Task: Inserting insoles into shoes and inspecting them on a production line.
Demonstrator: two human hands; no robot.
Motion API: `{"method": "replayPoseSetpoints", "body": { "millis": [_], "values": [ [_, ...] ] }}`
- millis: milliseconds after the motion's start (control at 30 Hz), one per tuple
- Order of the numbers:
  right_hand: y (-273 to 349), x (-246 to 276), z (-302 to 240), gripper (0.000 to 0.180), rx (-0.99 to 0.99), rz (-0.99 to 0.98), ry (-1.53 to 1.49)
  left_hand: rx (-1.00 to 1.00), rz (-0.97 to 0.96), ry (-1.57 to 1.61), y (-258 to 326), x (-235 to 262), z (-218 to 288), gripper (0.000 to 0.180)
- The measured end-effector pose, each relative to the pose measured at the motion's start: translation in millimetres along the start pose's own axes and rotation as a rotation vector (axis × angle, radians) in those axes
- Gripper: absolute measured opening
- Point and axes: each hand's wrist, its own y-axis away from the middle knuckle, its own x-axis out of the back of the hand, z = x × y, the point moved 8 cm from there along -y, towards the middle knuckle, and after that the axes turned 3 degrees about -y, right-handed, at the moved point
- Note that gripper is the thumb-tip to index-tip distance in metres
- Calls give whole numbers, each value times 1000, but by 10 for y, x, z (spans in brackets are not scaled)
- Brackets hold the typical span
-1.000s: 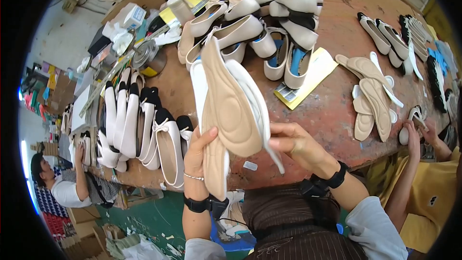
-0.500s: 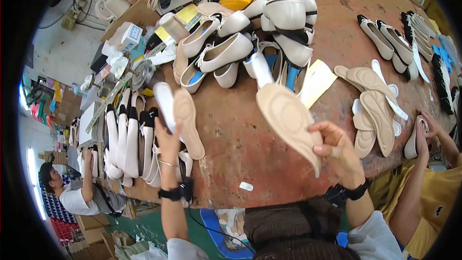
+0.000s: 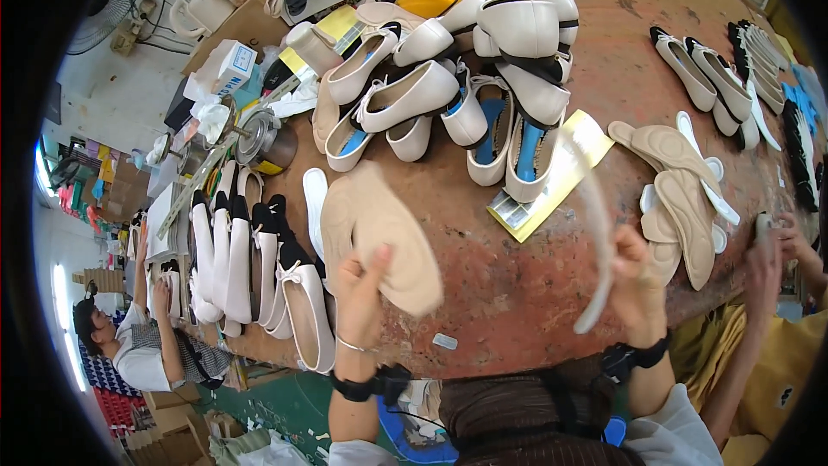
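A beige padded insole (image 3: 398,237) is pinched in my left hand (image 3: 360,289), thumb on its face. Partly behind it, another beige insole (image 3: 339,211) lies on the table beside a white insole (image 3: 316,198). My right hand (image 3: 636,280) grips a thin, pale curved strip (image 3: 593,233), blurred and seen nearly edge-on, so I cannot make out its exact kind. Right of that hand lies a pile of beige and white insoles (image 3: 681,198). Pale flat shoes with dark trim (image 3: 405,97) are heaped beyond my hands, several with blue pieces inside.
A row of pale shoes (image 3: 233,259) stands at the left table edge. Metal cans (image 3: 266,140) and a yellow sheet (image 3: 561,173) are on the table (image 3: 492,293). Co-workers are on both sides; the right one's hands (image 3: 768,246) hold something. More shoes (image 3: 703,78) sit far right.
My left hand has moved right and now holds a beige insole. The right hand no longer shows a broad insole but a thin strip. The white insole at left now lies still.
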Motion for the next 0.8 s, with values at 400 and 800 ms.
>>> {"method": "replayPoseSetpoints", "body": {
  "millis": [400,800],
  "values": [
    [581,279,-149,33,225,4,-132,-657,-65,-883,-1559,-1374,910,62],
    [553,22,-135,67,127,24,-152,-810,-472,-824,924,-503,782,27]
  ]
}}
